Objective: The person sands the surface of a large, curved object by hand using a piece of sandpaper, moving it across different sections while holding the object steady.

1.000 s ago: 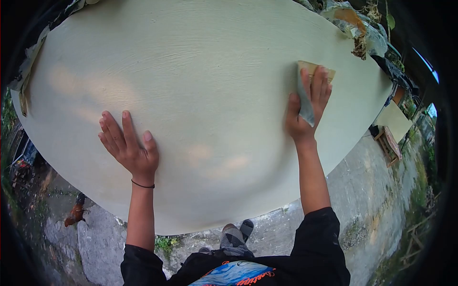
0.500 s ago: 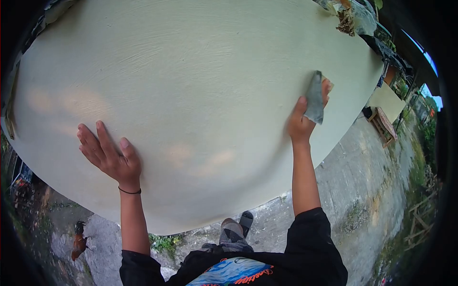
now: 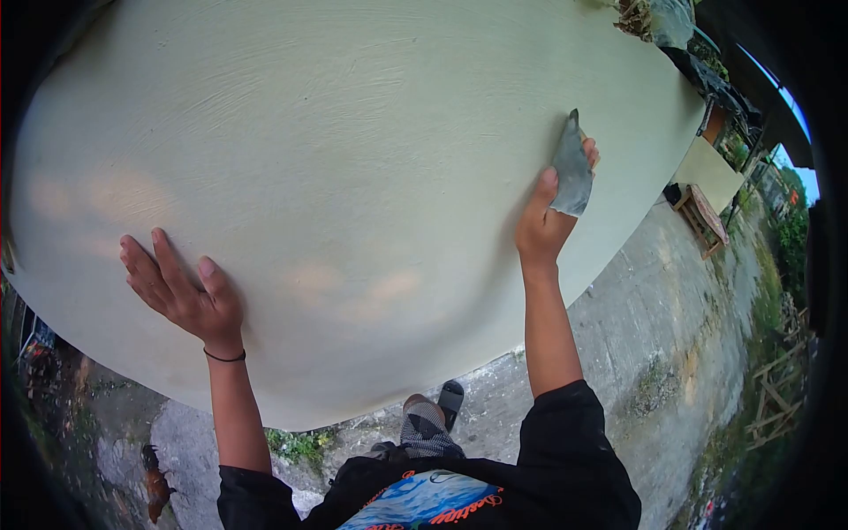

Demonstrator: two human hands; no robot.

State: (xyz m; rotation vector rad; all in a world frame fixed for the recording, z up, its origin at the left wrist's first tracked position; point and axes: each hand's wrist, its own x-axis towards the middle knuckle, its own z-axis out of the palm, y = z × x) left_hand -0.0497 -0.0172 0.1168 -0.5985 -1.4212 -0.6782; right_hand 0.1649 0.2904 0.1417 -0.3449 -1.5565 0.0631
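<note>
A large pale cream panel [image 3: 353, 212] fills most of the view, its surface marked with fine streaks and ridges. Over its left part, my left hand [image 3: 181, 287] lies with fingers stretched out and palm toward the panel. A dark band circles that wrist. At the right side of the panel, my right hand [image 3: 543, 216] grips a folded grey sheet of sandpaper [image 3: 574, 177]. The thumb presses on its near face, while the other fingers are mostly hidden behind it, with fingertips showing at its right edge.
Rough concrete ground [image 3: 645, 309] lies below and to the right of the panel. A small wooden stool [image 3: 702, 219] stands at the right. Crumpled plastic [image 3: 671, 22] hangs by the panel's upper right edge. A brown chicken [image 3: 157, 486] is at lower left, and wood scraps [image 3: 777, 389] lie far right.
The whole view has shifted a little, and both hands appear farther left. My right hand is slightly higher, and the sandpaper has turned to show more of its grey face.
</note>
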